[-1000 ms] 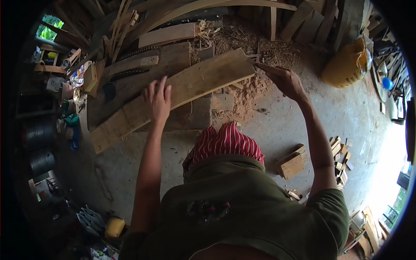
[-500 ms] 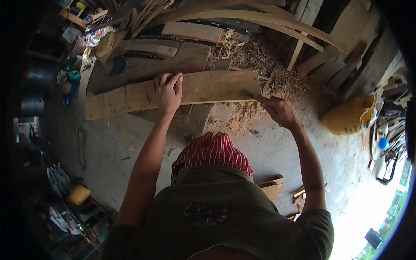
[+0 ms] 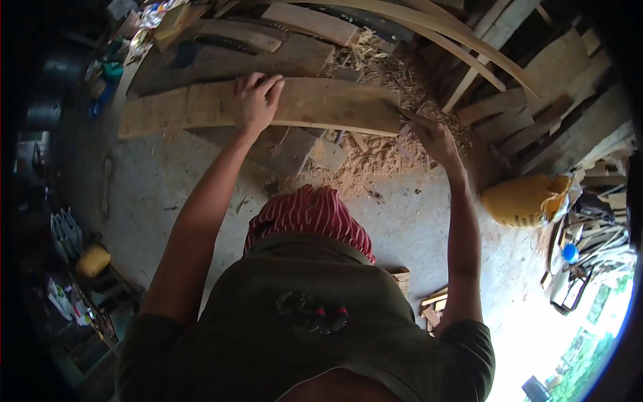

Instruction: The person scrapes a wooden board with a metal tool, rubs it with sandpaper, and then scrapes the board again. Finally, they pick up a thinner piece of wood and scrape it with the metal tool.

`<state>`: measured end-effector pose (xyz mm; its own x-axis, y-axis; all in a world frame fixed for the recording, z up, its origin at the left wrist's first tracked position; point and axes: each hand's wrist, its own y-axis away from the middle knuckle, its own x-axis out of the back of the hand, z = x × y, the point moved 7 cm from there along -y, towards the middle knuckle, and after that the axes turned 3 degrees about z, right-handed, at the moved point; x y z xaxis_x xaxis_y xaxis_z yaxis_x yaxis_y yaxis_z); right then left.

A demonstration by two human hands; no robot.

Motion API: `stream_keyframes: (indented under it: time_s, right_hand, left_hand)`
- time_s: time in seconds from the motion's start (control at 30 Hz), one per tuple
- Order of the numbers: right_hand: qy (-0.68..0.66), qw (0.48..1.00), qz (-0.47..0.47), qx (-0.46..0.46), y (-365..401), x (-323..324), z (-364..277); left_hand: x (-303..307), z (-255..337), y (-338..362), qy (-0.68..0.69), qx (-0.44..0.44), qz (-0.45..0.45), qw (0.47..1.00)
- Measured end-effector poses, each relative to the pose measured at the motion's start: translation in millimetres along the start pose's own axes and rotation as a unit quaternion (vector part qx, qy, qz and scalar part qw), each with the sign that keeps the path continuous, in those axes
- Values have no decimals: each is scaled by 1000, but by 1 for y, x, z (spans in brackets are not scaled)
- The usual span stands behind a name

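A long, slightly curved wooden board (image 3: 335,104) lies crosswise in front of me. My left hand (image 3: 256,104) rests on it left of the middle, fingers bent and pressed against the face near the far edge. At the board's right end, my right hand (image 3: 434,137) is closed around a thin, dark, pointed tool (image 3: 406,114). The tool's tip is at the end edge of the board; most of it is hidden in the hand, and its kind cannot be made out.
Wood shavings and sawdust (image 3: 365,161) cover the floor around the board. Curved strips (image 3: 429,33) and planks (image 3: 562,134) lean at the back right. A yellow sack (image 3: 522,201) stands at the right. Small wood offcuts (image 3: 434,308) lie near my right elbow.
The view has shifted, so the surroundings sit differently in it. My right hand has drawn the tool off the board's face to its right end. My left hand stays on the board.
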<state>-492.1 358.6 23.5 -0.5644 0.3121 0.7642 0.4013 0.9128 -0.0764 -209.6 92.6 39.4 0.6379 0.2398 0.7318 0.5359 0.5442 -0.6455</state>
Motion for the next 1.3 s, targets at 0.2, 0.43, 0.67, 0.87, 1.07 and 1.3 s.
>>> stream_keyframes:
  time_s: [0.2,0.43,0.67,0.87,1.07,1.3]
  right_hand:
    - [48,986,54,151,17,-13,-9]
    - [86,983,92,131,16,0,-50]
    - [69,979,110,160,12,-2,-41]
    - [91,989,69,97,3,-13,-11]
    - [95,993,61,-11,-3,6,-31]
    - [117,991,61,-3,-6,3,-30]
  left_hand:
    - [-2,2,-1,11,0,7,1000]
    - [1,3,-7,2,-5,18,1000]
    - [4,5,-7,-8,-20,23,999]
    - [0,3,-2,1,-1,6,1000]
    - [2,4,-1,0,-1,14,1000]
    - [5,6,-2,1,4,14,1000]
